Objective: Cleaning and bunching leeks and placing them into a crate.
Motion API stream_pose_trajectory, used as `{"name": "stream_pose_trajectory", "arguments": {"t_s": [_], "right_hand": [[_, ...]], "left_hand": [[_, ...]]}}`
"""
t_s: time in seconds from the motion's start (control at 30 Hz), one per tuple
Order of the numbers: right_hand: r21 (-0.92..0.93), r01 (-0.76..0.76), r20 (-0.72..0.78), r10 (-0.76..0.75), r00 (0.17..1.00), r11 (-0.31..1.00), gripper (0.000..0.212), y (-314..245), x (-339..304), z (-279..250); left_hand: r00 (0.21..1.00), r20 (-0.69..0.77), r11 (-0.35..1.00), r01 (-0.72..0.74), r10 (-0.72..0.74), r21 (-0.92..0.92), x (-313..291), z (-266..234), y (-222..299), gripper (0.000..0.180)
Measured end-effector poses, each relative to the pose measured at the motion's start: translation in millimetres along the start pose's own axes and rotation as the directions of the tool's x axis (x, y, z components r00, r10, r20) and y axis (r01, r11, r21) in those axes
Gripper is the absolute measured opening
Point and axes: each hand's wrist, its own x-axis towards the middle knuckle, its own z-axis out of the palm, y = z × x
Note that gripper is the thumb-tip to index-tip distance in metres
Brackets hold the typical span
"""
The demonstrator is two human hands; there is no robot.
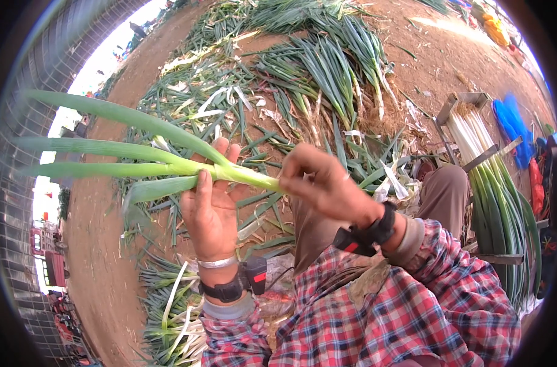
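A large green onion (248, 177) lies across the air in front of me, its long green leaves fanning out to the left. My left hand (211, 208) is palm up beneath it, gripping the stalk between thumb and fingers just where the leaves split. At the stalk's right end, my right hand (330, 186) has its thumb and fingers pinched together. The root end is hidden behind those fingers. Both wrists carry black straps with small boxes.
Loose leaves and peelings (193, 116) litter the dirt ground. Untrimmed green onions with roots (333, 73) lie ahead. On the right, a metal rack (499, 260) cradles a bundle of peeled green onions (489, 177), beside a blue bag (514, 128). More stalks (180, 318) lie at lower left.
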Motion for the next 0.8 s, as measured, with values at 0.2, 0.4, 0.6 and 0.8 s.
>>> {"name": "stream_pose_trajectory", "arguments": {"t_s": [0.2, 0.4, 0.6, 0.8], "right_hand": [[-0.193, 0.099, -0.067, -0.114, 0.991, 0.976, 0.022, -11, 13, 9], [0.206, -0.024, 0.136, -0.004, 0.991, 0.978, 0.026, -12, 65, 12], [0.830, -0.217, 0.054, 0.313, 0.948, 0.514, 0.017, -4, 47, -11], [0.689, -0.116, -0.446, 0.544, 0.711, 0.716, 0.010, 91, -12, -171]], "left_hand": [[0.990, -0.123, 0.993, 0.085, -0.075, 0.078, -1, 1, -1, 0.044], [0.992, -0.101, 0.990, 0.087, -0.077, 0.108, -4, 17, -8, 0.040], [0.978, -0.205, 0.999, 0.038, -0.041, -0.021, -2, -9, -8, 0.034], [0.889, -0.456, 0.999, -0.034, 0.045, 0.032, -16, -69, 2, 0.034]]}}
